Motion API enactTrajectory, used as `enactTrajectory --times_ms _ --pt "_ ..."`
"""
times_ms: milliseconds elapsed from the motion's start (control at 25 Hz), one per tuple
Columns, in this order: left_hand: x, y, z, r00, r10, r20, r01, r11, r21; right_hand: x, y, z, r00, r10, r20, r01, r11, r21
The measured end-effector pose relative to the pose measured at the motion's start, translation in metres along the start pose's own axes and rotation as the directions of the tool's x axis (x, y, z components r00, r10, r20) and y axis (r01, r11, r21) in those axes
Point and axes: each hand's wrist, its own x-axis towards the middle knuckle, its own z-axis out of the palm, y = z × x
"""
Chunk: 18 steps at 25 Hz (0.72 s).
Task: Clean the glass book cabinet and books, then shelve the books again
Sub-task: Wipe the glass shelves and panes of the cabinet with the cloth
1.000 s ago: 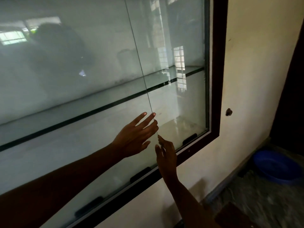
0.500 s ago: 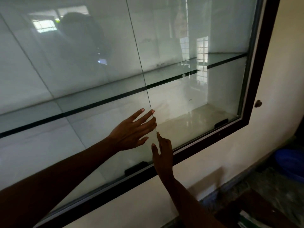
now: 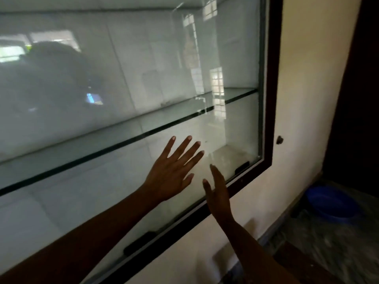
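A person's left hand lies flat against the glass of the wall-set cabinet, fingers straight and spread, gripping nothing. The right hand stands edge-on just beside it, low on the cabinet front near the dark bottom frame, fingers straight and likewise released; whether it touches the glass cannot be told. Behind the glass, a shelf crosses the cabinet's middle, with the pale back and floor showing through reflections of windows. To the cabinet's right a small dark fitting sits on the cream wall. Below and right of the cabinet, on the floor, rests a blue basin; its contents cannot be made out. Compared with half a second earlier, the left fingers have fanned wider apart, and both hands sit closer to the cabinet's right frame.
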Motion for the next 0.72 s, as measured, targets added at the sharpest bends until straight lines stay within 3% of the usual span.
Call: enactTrajectory --times_ms 120,200,320,440,720 --pt "0.092 0.011 0.027 0.991 0.125 -0.036 -0.123 0.990 0.067 0.063 0.026 -0.030 0.962 0.127 -0.242 -0.118 0.992 0.053" --pt "0.139 0.013 0.049 0.980 0.192 0.051 -0.198 0.969 0.148 0.104 0.042 -0.039 0.920 0.179 -0.350 -0.159 0.984 0.084" --pt "0.167 0.012 0.076 0.970 0.153 0.188 -0.201 0.941 0.272 0.151 0.062 -0.040 0.850 0.200 -0.488 -0.169 0.980 0.107" --pt "0.164 0.013 0.092 0.968 0.196 0.158 -0.238 0.919 0.315 0.178 0.073 -0.026 0.814 0.209 -0.542 -0.192 0.977 0.090" --pt "0.160 0.008 0.081 0.958 0.176 0.224 -0.225 0.950 0.215 0.178 0.077 -0.002 0.793 0.187 -0.580 -0.232 0.973 -0.003"
